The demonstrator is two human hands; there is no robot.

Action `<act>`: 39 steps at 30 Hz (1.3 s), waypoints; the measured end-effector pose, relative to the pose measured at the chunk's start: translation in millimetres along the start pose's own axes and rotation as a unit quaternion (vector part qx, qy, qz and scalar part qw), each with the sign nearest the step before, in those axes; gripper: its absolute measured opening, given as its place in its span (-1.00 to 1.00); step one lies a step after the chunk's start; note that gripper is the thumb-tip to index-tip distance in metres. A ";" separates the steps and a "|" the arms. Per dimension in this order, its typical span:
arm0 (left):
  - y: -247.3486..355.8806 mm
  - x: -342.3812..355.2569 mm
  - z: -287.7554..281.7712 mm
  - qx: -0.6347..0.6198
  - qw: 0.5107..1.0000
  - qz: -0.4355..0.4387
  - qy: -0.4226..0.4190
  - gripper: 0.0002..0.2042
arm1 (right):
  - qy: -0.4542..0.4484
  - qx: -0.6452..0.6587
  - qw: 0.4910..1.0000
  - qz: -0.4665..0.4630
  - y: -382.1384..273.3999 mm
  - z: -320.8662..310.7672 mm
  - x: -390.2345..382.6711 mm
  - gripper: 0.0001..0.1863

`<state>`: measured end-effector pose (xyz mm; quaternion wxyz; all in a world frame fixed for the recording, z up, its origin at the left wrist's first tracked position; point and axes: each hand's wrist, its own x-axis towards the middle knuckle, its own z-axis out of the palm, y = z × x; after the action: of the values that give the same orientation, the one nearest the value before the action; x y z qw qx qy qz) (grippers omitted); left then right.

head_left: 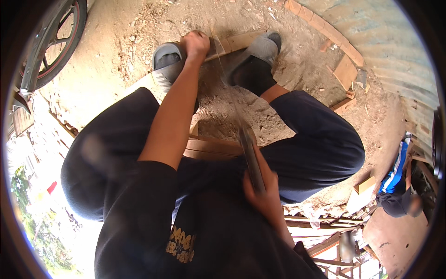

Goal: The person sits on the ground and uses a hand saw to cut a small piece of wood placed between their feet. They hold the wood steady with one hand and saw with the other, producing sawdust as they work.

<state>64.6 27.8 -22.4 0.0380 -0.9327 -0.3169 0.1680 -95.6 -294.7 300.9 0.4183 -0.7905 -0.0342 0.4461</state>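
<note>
A pale wooden plank (241,41) lies across the dirt by my feet, with a grey sandal (168,60) at its left part and another grey sandal (265,49) at its right. My left hand (197,44) is closed over the plank beside the left sandal. Lower down, my right hand (265,188) wraps round the long dark handle of a handsaw (253,162). Its thin blade, seen nearly edge-on and blurred, runs up between my feet to the plank, just right of my left hand. The blade's teeth cannot be made out.
A wheel (69,42) stands at the upper left. Corrugated metal sheeting (385,42) and a row of bricks (325,30) edge the right side. Wood offcuts (344,72) lie on the dirt. Another person (395,200) is at the far right, near stacked timber.
</note>
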 end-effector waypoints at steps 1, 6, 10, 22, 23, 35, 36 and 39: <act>4.9 0.3 -1.1 -0.007 1.000 -0.015 0.010 -0.59 | 0.014 -0.021 0.999 -0.025 6.3 -5.0 -25.2 -0.27; -6.3 5.1 9.4 -0.072 0.994 -0.026 0.075 -0.61 | 0.037 -0.015 0.995 -0.091 15.6 -4.5 -16.0 -0.27; 6.1 2.3 11.9 -0.117 0.985 -0.100 0.078 -0.63 | 0.017 0.045 0.998 -0.042 11.0 -2.3 -15.6 -0.33; 27.7 -19.9 -33.2 -0.124 0.989 -0.085 -0.012 -0.69 | 0.075 -0.007 0.994 -0.083 16.7 -5.0 -35.0 -0.35; 16.7 -13.0 -26.7 -0.092 0.994 -0.061 0.001 -0.70 | 0.063 0.008 0.995 -0.078 14.8 -3.2 -30.5 -0.34; -10.2 6.0 16.0 -0.007 0.993 -0.041 0.112 -0.58 | 0.041 0.052 0.994 -0.092 17.0 6.6 9.7 -0.28; 1.0 -4.6 9.4 -0.152 0.979 -0.089 0.100 -0.67 | 0.055 0.054 0.993 -0.088 19.1 9.9 14.5 -0.29; 4.3 -19.1 -12.0 -0.428 0.865 -0.052 0.255 -0.83 | 0.093 0.058 0.989 -0.099 21.4 19.7 23.4 -0.31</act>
<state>56.9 13.3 -6.3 -0.2771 -0.8499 -0.3846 -0.2301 -102.8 -286.1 265.3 0.5068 -0.7956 -0.0481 0.3284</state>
